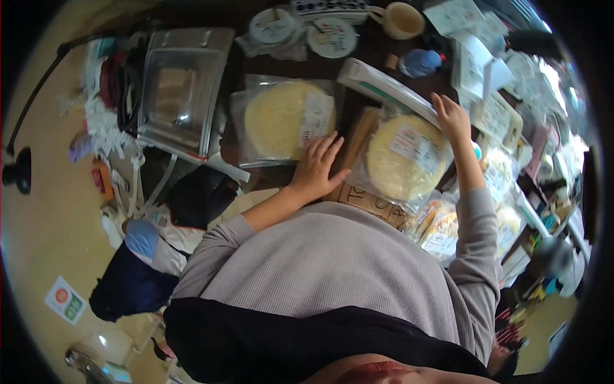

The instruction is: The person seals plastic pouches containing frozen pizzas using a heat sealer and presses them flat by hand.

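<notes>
My left hand [318, 168] lies with spread fingers at the lower right corner of a clear bag holding a round pale-yellow flat item [275, 121], its fingertips by the label. My right hand [450, 118] is at the right end of a long white box [390, 88], fingers pointing up and touching its edge; whether it grips the box is unclear. Below that box, a second bagged round item [407, 157] with a white label rests on a brown cardboard box [364, 198] with handwritten letters.
A clear plastic container [182, 89] stands at the left. Two round lids [331, 37], a cup [403, 20] and a blue bottle [420, 63] are at the back. More bagged items [440, 227] and papers crowd the right side.
</notes>
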`<state>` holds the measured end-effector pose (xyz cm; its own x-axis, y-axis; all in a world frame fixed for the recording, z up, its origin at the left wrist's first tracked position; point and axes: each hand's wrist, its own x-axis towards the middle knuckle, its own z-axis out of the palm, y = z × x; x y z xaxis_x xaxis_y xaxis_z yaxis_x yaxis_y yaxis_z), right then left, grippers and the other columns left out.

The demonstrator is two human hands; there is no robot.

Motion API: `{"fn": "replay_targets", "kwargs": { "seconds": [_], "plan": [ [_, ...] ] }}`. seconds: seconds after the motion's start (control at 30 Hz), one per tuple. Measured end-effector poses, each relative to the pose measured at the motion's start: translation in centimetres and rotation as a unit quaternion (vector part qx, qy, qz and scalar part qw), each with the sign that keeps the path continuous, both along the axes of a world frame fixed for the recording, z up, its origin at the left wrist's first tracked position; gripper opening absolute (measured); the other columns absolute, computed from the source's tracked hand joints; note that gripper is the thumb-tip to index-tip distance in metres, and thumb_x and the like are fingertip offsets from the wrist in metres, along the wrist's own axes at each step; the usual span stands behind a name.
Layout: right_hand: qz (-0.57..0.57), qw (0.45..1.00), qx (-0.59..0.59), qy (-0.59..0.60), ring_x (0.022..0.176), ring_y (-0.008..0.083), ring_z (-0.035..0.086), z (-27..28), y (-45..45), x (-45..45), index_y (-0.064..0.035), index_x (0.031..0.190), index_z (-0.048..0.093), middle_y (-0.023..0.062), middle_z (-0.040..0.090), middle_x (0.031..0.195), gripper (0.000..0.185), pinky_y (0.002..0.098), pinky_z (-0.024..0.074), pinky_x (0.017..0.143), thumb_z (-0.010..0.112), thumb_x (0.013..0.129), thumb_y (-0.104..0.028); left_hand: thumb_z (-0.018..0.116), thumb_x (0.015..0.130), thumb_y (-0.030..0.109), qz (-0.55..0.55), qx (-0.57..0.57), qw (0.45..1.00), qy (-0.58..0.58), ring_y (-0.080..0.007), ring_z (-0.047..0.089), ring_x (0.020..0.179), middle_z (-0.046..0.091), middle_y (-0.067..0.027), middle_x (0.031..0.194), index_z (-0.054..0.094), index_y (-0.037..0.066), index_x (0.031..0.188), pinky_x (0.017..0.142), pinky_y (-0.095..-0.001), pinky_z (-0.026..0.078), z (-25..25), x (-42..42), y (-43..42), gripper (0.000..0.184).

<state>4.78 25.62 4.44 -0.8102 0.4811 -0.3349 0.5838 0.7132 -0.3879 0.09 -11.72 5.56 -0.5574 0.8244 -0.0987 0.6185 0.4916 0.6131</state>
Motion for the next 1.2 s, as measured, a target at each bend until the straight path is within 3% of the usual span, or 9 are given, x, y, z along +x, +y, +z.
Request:
{"fn": "replay_targets", "kwargs": {
  "seconds": [0.17, 0.23, 0.4, 0.47, 0.67, 0.77, 0.97, 1.07, 1.2],
  "plan": [
    [0.014, 0.999, -0.033, 0.022, 0.087, 0.0436, 0.056, -1.8, 0.9, 0.4, -0.0034, 0.087, 0.059, 0.0236, 0.061, 0.088, 0.054, 0.0471, 0.0435, 0.072, 0.039, 0.095, -0.053, 0.068, 0.083, 0.032, 0.137, -0.046, 0.985, 0.092, -0.0341, 0.043, 0.122, 0.045, -0.0158, 0.136, 0.042, 0.004, 0.134, 0.103, -0.0461, 0.033, -1.2, -4.9, -5.6, 0.064],
    [0.050, 0.993, 0.017, 0.110, 0.088, 0.0433, 0.056, -3.7, 1.4, 1.3, -0.0032, 0.095, 0.062, 0.0231, 0.060, 0.092, 0.052, 0.0466, 0.0433, 0.073, 0.036, 0.098, -0.049, 0.067, 0.084, 0.033, 0.197, -0.065, 0.968, 0.142, -0.0350, 0.043, 0.121, 0.045, -0.0166, 0.134, 0.040, 0.004, 0.135, 0.101, -0.0463, 0.034, -2.0, -6.1, -8.1, 0.064],
    [0.048, 0.997, -0.024, 0.058, 0.081, 0.0379, 0.061, -2.9, 1.7, 0.8, -0.0019, 0.087, 0.062, 0.0176, 0.064, 0.081, 0.054, 0.0423, 0.0456, 0.071, 0.033, 0.100, -0.045, 0.065, 0.084, 0.037, 0.307, -0.078, 0.941, 0.115, -0.0351, 0.047, 0.118, 0.048, -0.0167, 0.130, 0.037, 0.003, 0.135, 0.097, -0.0450, 0.039, -4.0, -7.6, -11.3, 0.066],
    [0.058, 0.996, -0.008, 0.062, 0.078, 0.0363, 0.062, -3.3, 1.9, 1.2, -0.0013, 0.087, 0.063, 0.0159, 0.065, 0.080, 0.056, 0.0417, 0.0457, 0.069, 0.032, 0.100, -0.046, 0.063, 0.086, 0.038, 0.330, -0.066, 0.937, 0.095, -0.0356, 0.048, 0.118, 0.049, -0.0171, 0.129, 0.038, 0.003, 0.134, 0.094, -0.0449, 0.043, -4.3, -7.8, -11.8, 0.065],
    [0.041, 0.998, -0.020, 0.035, 0.077, 0.0367, 0.062, -1.6, 0.8, 0.6, -0.0003, 0.086, 0.065, 0.0178, 0.065, 0.079, 0.059, 0.0425, 0.0458, 0.069, 0.029, 0.101, -0.045, 0.060, 0.089, 0.040, 0.419, -0.080, 0.902, -0.071, -0.0358, 0.063, 0.088, 0.049, -0.0170, 0.126, 0.033, 0.006, 0.138, 0.073, -0.0434, 0.054, -3.0, -9.1, -12.4, 0.065],
    [0.040, 0.999, -0.014, 0.031, 0.078, 0.0376, 0.062, -2.0, 0.9, 1.0, -0.0001, 0.088, 0.064, 0.0187, 0.066, 0.082, 0.060, 0.0434, 0.0458, 0.070, 0.028, 0.101, -0.046, 0.061, 0.089, 0.043, 0.442, -0.044, 0.895, -0.045, -0.0340, 0.065, 0.076, 0.055, -0.0164, 0.115, 0.034, 0.007, 0.136, 0.067, -0.0429, 0.054, -3.8, -8.6, -13.4, 0.066],
    [0.042, 0.999, 0.001, 0.017, 0.080, 0.0395, 0.061, -2.7, 1.6, 1.3, -0.0007, 0.089, 0.064, 0.0200, 0.065, 0.084, 0.061, 0.0461, 0.0454, 0.073, 0.025, 0.100, -0.046, 0.060, 0.087, 0.051, 0.454, -0.073, 0.862, -0.213, -0.0323, 0.066, 0.078, 0.064, -0.0150, 0.082, 0.041, 0.005, 0.127, 0.062, -0.0414, 0.051, -4.3, -7.7, -15.4, 0.064],
    [0.049, 0.998, 0.022, 0.016, 0.080, 0.0396, 0.060, -2.2, 1.1, 1.2, -0.0007, 0.088, 0.063, 0.0199, 0.065, 0.084, 0.061, 0.0464, 0.0451, 0.073, 0.025, 0.100, -0.047, 0.065, 0.086, 0.046, 0.472, -0.043, 0.862, -0.178, -0.0238, 0.064, 0.066, 0.062, -0.0088, 0.073, 0.045, 0.006, 0.123, 0.058, -0.0359, 0.049, -5.0, -6.5, -15.8, 0.058],
    [0.054, 0.998, 0.016, 0.014, 0.082, 0.0391, 0.061, -2.6, 1.4, 1.2, -0.0003, 0.089, 0.064, 0.0204, 0.065, 0.085, 0.063, 0.0458, 0.0451, 0.075, 0.025, 0.100, -0.048, 0.064, 0.087, 0.047, 0.517, 0.062, 0.797, -0.307, -0.0187, 0.063, 0.068, 0.066, -0.0102, 0.083, 0.049, 0.002, 0.119, 0.058, -0.0321, 0.050, -6.9, -4.3, -16.1, 0.057]
  ]
}}
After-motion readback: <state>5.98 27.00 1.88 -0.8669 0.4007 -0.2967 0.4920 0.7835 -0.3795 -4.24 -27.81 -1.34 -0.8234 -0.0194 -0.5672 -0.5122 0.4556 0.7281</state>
